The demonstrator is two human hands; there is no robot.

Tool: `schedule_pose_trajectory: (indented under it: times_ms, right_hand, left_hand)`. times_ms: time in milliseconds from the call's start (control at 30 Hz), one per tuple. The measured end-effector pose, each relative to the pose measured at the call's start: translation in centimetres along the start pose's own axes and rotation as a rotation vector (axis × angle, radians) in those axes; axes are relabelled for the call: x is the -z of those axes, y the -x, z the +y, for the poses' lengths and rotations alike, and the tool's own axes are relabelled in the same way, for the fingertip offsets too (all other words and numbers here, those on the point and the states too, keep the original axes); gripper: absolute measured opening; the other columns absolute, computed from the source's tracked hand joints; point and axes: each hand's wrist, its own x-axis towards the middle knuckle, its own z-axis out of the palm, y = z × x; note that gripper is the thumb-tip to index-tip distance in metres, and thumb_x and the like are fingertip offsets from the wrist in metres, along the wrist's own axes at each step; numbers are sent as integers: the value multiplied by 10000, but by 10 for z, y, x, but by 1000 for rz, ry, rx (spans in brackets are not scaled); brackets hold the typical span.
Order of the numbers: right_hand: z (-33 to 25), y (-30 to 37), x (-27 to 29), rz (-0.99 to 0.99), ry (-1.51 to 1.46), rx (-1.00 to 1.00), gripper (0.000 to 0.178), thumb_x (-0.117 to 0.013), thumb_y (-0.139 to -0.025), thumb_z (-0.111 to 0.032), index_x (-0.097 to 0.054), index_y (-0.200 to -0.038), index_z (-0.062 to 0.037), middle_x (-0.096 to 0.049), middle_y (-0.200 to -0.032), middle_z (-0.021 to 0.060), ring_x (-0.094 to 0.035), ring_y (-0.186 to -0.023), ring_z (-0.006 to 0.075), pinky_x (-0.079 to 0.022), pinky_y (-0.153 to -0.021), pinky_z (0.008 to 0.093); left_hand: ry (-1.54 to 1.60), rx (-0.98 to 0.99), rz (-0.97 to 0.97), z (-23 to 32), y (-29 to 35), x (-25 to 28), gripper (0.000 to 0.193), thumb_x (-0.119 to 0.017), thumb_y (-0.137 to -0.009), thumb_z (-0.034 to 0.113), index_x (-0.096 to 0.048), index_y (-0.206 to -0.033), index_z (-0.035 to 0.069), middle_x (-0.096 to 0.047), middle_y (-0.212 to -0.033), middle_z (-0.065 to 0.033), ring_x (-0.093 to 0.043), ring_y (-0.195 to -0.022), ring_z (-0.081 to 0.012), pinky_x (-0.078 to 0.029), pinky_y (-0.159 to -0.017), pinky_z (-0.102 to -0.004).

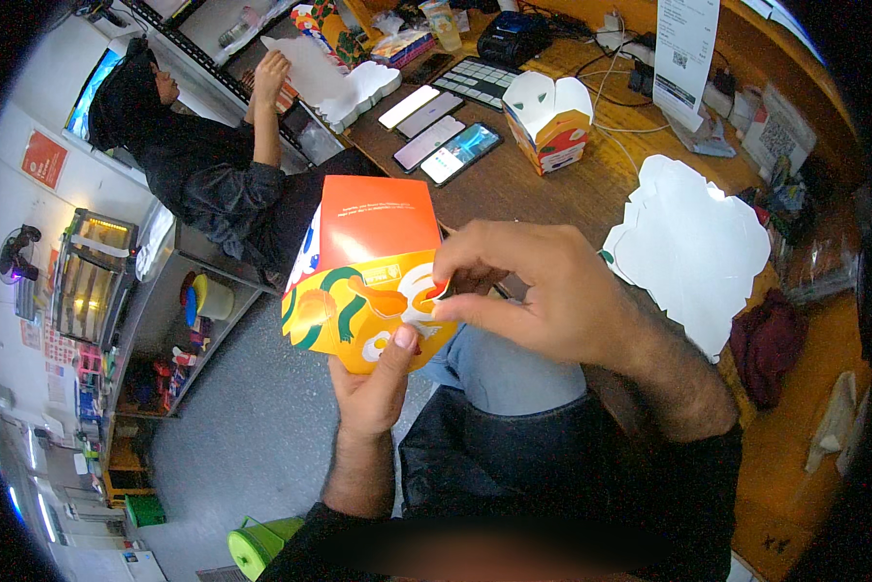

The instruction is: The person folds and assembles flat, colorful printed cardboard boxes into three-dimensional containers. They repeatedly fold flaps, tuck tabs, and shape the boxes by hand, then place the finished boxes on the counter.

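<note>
A colourful folding food box (334, 308), orange-red on one flap and yellow with green and white patterns below, is held up over my lap. My left hand (378, 388) grips it from underneath, thumb pressed on the yellow face. With thumb and index finger, my right hand (528, 286) pinches a flap at the box's right edge. Standing on the table beyond is a similar box (549, 126), folded into shape, with white inner flaps. To the right lies a stack of flat white card blanks (688, 247) with scalloped edges.
Several phones (462, 153) lie on the wooden table (387, 150) beside a keypad-like panel (475, 81) and a black device (514, 37). A paper slip (686, 58) stands at the back right near cables. Another person (203, 165) at the left handles white card. A green bin (261, 543) sits on the floor.
</note>
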Motion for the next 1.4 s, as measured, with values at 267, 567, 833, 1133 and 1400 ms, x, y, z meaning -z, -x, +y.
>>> schedule_pose_trajectory:
  times_ms: [267, 567, 833, 1133, 1400]
  right_hand:
    - [9, -2, 1, 8, 151, 194, 182, -827, -967, -120, -747, -1101, -26, -781, -1043, 113, -784, -944, 262, -606, -826, 378]
    - [-2, 3, -5, 33, 89, 31, 421, -862, -960, -123, -591, -1276, -64, -719, -856, 69, -731, -723, 168, -562, -663, 316]
    - [12, -1, -13, 64, 22, -118, 321, -824, -1010, -255, -615, -1151, -57, -714, -790, 107, -737, -661, 250, -545, -598, 382]
    - [19, 7, -34, 32, 347, -57, 400, -611, -1111, -466, -583, -1011, -80, -698, -741, 207, -725, -721, 461, -544, -613, 590]
    - [42, 12, -47, 124, 264, 17, 399, -628, -1112, -433, -545, -974, -68, -655, -688, 196, -706, -671, 456, -517, -571, 574]
  left_hand:
    - [123, 46, -10, -1, 4, 1, 718, -788, -965, 150, -460, -1584, -8, -630, -1500, -191, -642, -1374, -364, -534, -1150, -541]
    - [232, 37, -106, -6, 12, -6, 685, -778, -974, 48, -471, -1585, 9, -621, -1514, -170, -619, -1397, -327, -497, -1186, -518]
    - [27, 27, 124, -12, 2, -14, 637, -764, -986, 15, -497, -1563, 59, -669, -1441, -130, -685, -1301, -287, -571, -1107, -491]
    - [190, 2, 55, -4, 7, -19, 573, -758, -1018, 20, -529, -1543, 42, -674, -1437, -122, -659, -1335, -246, -536, -1138, -431]
    - [-88, 63, 145, 1, -4, -20, 610, -810, -983, 24, -516, -1517, 30, -689, -1407, -125, -700, -1277, -264, -579, -1099, -443]
